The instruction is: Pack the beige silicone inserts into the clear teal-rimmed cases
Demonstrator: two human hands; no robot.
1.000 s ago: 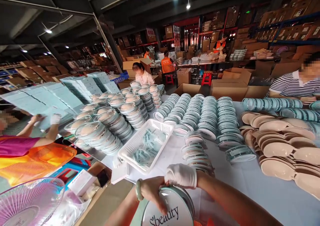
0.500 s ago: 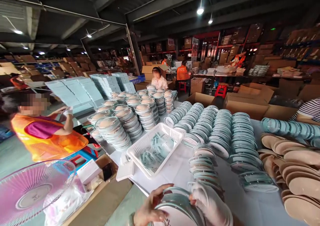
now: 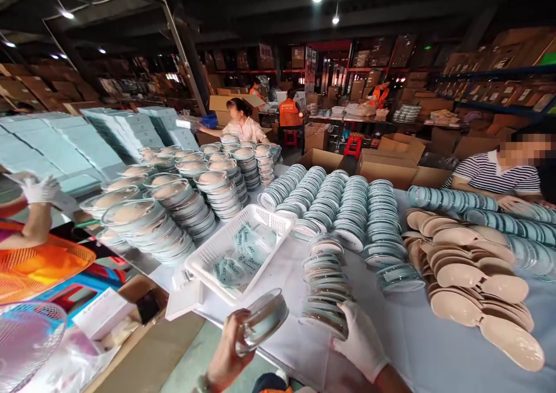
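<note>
Clear plastic lid (image 3: 263, 319) now sits tilted in my left hand (image 3: 226, 352) alone, fingers curled round its rim, over the table (image 3: 417, 335) edge. My gloved right hand (image 3: 360, 341) has left it and touches the stack of lids (image 3: 325, 288); whether it grips, I cannot tell.

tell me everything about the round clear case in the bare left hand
The round shallow case looks like glossy clear plastic with a pale teal rim, reflections across its face. It is tilted, held in the air over the near edge of the white table. The bare left hand grips its lower left rim; nothing else touches it.
</note>
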